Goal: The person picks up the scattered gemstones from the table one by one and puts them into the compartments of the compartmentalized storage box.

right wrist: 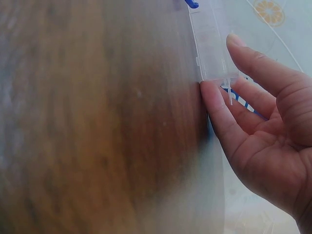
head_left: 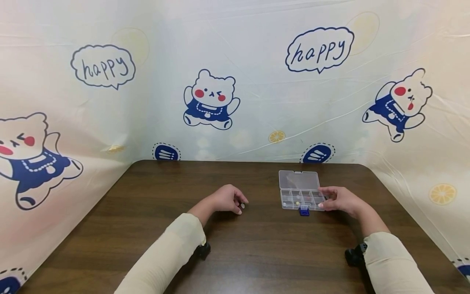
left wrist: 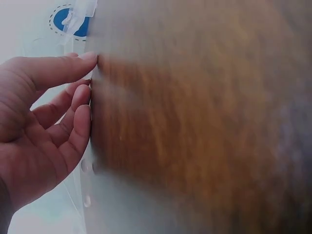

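A clear plastic compartment box (head_left: 299, 199) lies on the table with its lid (head_left: 299, 179) raised at the back. A few small beads, white and yellow, show in its compartments. My right hand (head_left: 339, 200) holds the box's right end, thumb at the front and fingers toward the hinge. The right wrist view shows this hand (right wrist: 268, 107) around the box end (right wrist: 212, 48). To the left of the box, my left hand (head_left: 227, 199) has its fingertips down at the tabletop. A tiny pale thing (head_left: 242, 205) shows between thumb and forefinger; whether they pinch it is unclear.
A blue latch (head_left: 304, 211) sticks out from the box front. Dark wood table (head_left: 264, 253) extends around both hands. Printed cloth (head_left: 257, 102) hangs behind and beside the table. Dark wrist cameras (head_left: 356, 255) sit under both sleeves.
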The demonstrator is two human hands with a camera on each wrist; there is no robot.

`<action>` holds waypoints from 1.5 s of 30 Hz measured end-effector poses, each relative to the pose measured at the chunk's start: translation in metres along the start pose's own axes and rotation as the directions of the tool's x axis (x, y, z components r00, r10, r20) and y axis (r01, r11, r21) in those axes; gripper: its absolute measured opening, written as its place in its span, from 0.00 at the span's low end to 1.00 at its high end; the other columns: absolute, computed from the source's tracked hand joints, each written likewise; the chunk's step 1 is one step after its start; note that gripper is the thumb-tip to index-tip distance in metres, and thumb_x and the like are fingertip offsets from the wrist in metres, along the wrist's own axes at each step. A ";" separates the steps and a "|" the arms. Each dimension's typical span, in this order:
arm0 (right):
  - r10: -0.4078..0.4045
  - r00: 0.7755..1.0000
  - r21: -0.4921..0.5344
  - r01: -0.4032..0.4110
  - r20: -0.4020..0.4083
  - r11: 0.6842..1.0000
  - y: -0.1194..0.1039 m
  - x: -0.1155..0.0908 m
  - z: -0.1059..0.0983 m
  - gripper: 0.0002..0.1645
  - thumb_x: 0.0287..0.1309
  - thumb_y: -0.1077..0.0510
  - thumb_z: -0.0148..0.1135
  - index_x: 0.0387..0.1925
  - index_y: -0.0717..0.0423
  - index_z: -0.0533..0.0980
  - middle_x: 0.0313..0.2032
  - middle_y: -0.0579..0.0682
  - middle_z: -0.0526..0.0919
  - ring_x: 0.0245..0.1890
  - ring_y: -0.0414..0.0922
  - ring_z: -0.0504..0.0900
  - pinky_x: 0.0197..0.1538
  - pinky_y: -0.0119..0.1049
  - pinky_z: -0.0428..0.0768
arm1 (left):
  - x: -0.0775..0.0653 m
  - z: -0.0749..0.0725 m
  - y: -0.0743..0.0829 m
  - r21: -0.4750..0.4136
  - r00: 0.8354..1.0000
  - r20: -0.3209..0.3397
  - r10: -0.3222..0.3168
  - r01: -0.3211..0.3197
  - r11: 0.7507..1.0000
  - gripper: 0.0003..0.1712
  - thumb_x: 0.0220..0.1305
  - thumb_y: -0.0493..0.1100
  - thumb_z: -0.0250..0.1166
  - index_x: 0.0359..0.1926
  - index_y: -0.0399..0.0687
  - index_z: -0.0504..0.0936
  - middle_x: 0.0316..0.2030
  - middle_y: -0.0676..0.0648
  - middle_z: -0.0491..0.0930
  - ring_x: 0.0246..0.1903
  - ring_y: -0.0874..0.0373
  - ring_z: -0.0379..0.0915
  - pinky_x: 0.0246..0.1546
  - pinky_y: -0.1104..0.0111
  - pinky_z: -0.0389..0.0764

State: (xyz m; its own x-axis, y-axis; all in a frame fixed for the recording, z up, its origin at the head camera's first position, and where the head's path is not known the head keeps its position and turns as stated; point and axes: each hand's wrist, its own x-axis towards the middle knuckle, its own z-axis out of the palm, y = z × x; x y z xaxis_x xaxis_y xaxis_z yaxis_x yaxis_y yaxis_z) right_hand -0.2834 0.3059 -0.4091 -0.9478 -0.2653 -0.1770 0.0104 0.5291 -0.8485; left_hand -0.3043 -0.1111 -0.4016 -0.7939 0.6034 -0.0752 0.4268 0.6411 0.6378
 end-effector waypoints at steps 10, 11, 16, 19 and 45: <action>-0.003 1.000 -0.023 0.003 -0.002 1.000 0.000 0.000 -0.001 0.47 0.51 0.56 0.75 0.68 0.68 0.62 0.64 0.73 0.63 0.42 0.50 0.79 0.46 0.41 0.82 | -0.002 0.002 0.003 0.033 0.999 0.025 0.035 -0.036 0.999 0.11 0.53 0.31 0.73 0.39 0.45 0.89 0.33 0.54 0.85 0.30 0.65 0.76 0.32 0.71 0.77; -0.002 1.000 -0.027 0.002 -0.002 1.000 0.000 0.000 -0.001 0.47 0.51 0.56 0.75 0.68 0.68 0.62 0.64 0.73 0.63 0.42 0.50 0.79 0.46 0.40 0.82 | -0.001 0.002 0.002 0.033 0.999 0.027 0.034 -0.035 0.999 0.10 0.53 0.32 0.73 0.38 0.46 0.89 0.33 0.54 0.85 0.30 0.66 0.76 0.33 0.72 0.77; 0.005 1.000 -0.023 -0.005 -0.002 1.000 -0.001 -0.002 0.000 0.47 0.51 0.56 0.74 0.68 0.68 0.62 0.64 0.73 0.63 0.43 0.51 0.78 0.46 0.40 0.82 | -0.001 0.005 -0.001 0.052 0.999 0.027 0.032 -0.034 0.998 0.08 0.55 0.32 0.71 0.36 0.49 0.90 0.30 0.55 0.84 0.29 0.67 0.76 0.32 0.72 0.76; 0.005 1.000 -0.019 -0.005 -0.003 1.000 -0.001 -0.002 0.000 0.47 0.51 0.56 0.74 0.68 0.68 0.62 0.65 0.73 0.62 0.44 0.51 0.78 0.46 0.40 0.82 | -0.001 0.006 -0.002 0.053 0.999 0.025 0.030 -0.031 0.998 0.08 0.56 0.33 0.72 0.35 0.50 0.90 0.29 0.56 0.84 0.29 0.67 0.76 0.32 0.72 0.76; 0.003 1.000 -0.050 -0.004 -0.010 0.999 -0.002 -0.002 0.001 0.48 0.51 0.55 0.75 0.68 0.67 0.62 0.65 0.73 0.63 0.46 0.52 0.77 0.49 0.42 0.81 | -0.007 0.001 0.000 0.017 0.998 -0.021 0.053 -0.053 0.998 0.05 0.59 0.38 0.71 0.36 0.53 0.88 0.34 0.59 0.83 0.35 0.65 0.76 0.39 0.68 0.78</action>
State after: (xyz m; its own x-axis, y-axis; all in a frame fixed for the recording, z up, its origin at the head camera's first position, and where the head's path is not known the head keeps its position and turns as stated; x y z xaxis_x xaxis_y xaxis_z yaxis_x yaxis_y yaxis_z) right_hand -0.2812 0.3049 -0.4078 -0.9510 -0.2550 -0.1747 -0.0018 0.5697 -0.8218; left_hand -0.2982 -0.1155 -0.4020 -0.7789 0.6267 -0.0251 0.4754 0.6159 0.6282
